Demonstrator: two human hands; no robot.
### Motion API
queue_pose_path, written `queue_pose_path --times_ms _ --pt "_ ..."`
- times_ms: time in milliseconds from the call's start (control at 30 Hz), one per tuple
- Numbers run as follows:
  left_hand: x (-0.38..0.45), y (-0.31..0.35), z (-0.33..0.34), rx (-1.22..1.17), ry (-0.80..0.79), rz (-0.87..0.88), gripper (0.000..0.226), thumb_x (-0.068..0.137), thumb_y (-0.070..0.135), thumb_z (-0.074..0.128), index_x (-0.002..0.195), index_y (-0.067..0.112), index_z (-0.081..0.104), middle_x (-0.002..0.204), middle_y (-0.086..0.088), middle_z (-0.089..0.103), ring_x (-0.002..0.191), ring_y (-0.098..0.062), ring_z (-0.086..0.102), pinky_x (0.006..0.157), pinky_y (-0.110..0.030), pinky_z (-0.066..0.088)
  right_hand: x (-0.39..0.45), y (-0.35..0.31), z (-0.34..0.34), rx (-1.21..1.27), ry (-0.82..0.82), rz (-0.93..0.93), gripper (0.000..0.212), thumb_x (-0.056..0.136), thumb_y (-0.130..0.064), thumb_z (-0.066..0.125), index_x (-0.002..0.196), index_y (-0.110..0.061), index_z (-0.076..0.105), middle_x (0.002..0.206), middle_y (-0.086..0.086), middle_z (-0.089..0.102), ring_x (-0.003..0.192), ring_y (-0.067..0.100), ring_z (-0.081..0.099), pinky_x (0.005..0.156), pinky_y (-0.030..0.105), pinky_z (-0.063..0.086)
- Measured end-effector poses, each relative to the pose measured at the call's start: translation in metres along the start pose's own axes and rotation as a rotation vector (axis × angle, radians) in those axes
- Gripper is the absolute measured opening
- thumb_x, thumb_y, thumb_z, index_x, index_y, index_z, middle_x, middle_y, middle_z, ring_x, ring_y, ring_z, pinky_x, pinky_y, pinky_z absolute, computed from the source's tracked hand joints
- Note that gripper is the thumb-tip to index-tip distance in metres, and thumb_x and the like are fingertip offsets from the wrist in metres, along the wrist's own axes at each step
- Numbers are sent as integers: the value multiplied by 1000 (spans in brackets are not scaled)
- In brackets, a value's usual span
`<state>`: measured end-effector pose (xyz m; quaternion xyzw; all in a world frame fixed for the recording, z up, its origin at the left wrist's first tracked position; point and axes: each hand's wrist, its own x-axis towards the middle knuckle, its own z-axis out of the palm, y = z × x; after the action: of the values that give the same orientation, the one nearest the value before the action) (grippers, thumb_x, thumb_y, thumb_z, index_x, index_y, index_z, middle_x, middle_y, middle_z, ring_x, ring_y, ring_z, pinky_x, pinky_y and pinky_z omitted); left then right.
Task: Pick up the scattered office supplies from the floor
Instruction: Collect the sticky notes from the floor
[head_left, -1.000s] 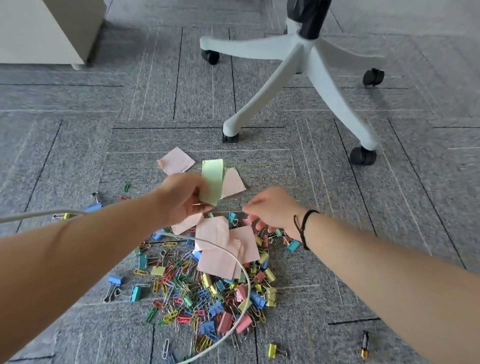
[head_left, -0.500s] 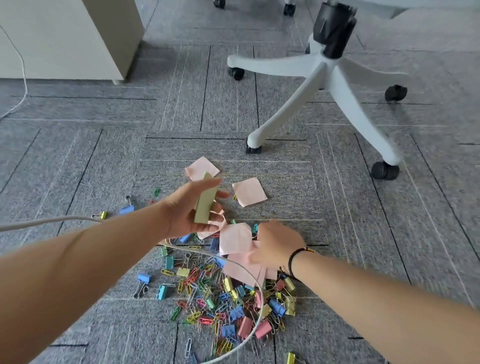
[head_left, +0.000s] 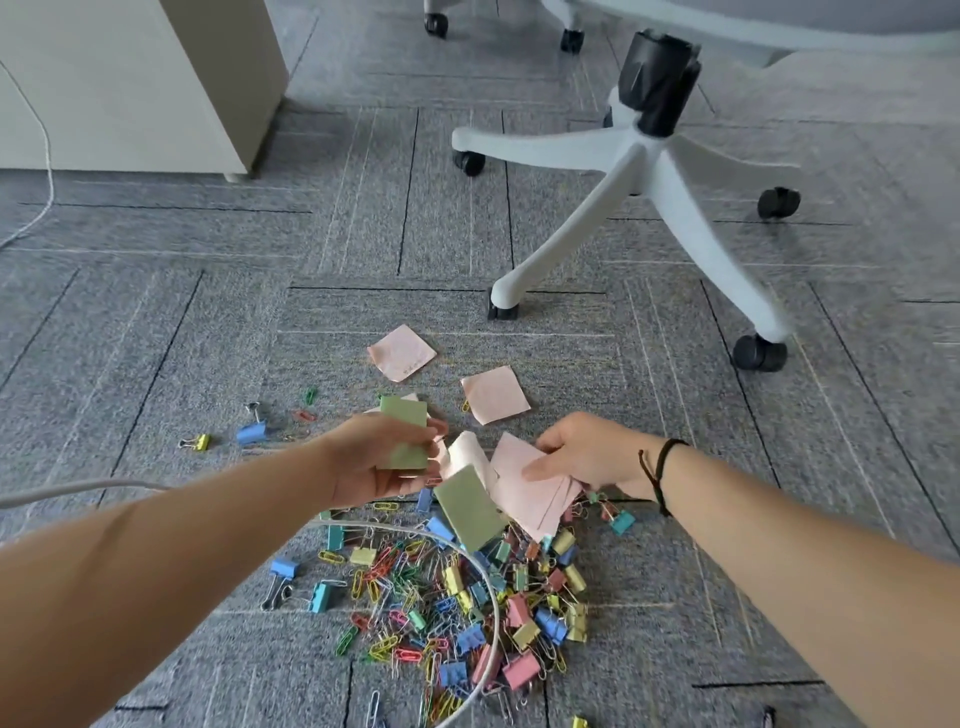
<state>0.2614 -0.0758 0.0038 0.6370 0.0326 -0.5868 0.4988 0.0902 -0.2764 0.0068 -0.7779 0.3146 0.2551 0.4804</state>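
Two hands are busy over the mess on the carpet (head_left: 156, 322). The left hand (head_left: 374, 462) has its fingers curled round a green pad of sticky notes (head_left: 402, 439), held up on its edge. The right hand (head_left: 587, 457) pinches a bunch of pink notes (head_left: 524, 488) just above the pile of clips (head_left: 457, 597). A second green pad (head_left: 470, 506) tilts between the two hands, its long side running down toward the clips (I cannot tell if it is held or falling). It sits just below the left hand, so that hand looks nearer to it. Two more pink notes lie flat farther away, a far pink note (head_left: 402, 352) and a near pink note (head_left: 496, 394), closer to the chair base (head_left: 639, 176). A white cable (head_left: 488, 597) crosses the clips and hides some. Both hands cover what lies under them.
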Motion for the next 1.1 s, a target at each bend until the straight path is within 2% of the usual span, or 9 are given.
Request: queue_pose_path --times_ms 67,200,433,600,667,767,867,1000,1100 --pt "8 -4 9 90 108 -4 19 96 6 63 114 1 68 83 -14 69 69 -26 68 50 -32 58 -1 4 -4 171 14 10 13 90 -23 73 85 -11 74 74 5 70 63 18 61 49 25 40" --pt "20 -9 21 311 253 60 18 98 15 65 110 2 60 87 -16 69 69 -25 66 49 -31 55 -2 4 6 284 19 71 19 98 -16 63 105 2 68 88 15 70 72 23 68 56 36 55" --pt "22 -12 21 823 213 286 18 89 21 75 99 9 67 85 -11 68 64 -17 59 55 -25 48 -2 4 6 305 84 149 23 98 -14 58 77 -11 48 75 2 27 65 19 37 63 49 62" --pt "26 -6 8 1019 423 423 19 84 18 76 98 21 63 91 -2 66 77 -18 62 60 -26 44 4 -2 19 364 11 158 25 103 -21 49 109 2 58 94 22 61 71 33 65 41 31 51" --pt "31 -5 -2 1164 455 424 27 82 22 77 101 25 59 113 -4 60 104 -26 57 85 -32 45 11 -6 24 332 50 121 23 102 -23 48 98 -1 57 80 19 62 64 34 66 37 29 47" --pt "38 -4 -13 1364 394 347 43 76 35 84 105 29 52 135 -4 51 131 -29 43 116 -42 28 22 -14 30 187 167 85 36 100 -35 55 72 -13 47 56 2 49 46 19 54 36 23 36" --pt "40 -7 -16 1381 349 309 57 70 44 88 113 26 54 130 -2 50 129 -29 45 112 -44 37 34 -17 38 -30 237 55 45 89 -50 67 66 -22 40 61 -4 43 51 13 43 46 26 30" --pt "38 -12 -11 1419 301 322 78 66 46 91 131 24 53 140 -6 44 128 -28 43 111 -45 41 38 -22 48 -113 239 19 41 82 -46 76 106 -15 64 93 4 67 84 22 64 69 31 49" --pt "35 -17 -6 1487 267 350 89 65 50 90 138 24 47 137 -4 47 125 -24 44 109 -45 43 38 -23 52 -121 255 0 33 85 -36 73 106 -13 64 91 2 63 82 24 61 62 28 42"
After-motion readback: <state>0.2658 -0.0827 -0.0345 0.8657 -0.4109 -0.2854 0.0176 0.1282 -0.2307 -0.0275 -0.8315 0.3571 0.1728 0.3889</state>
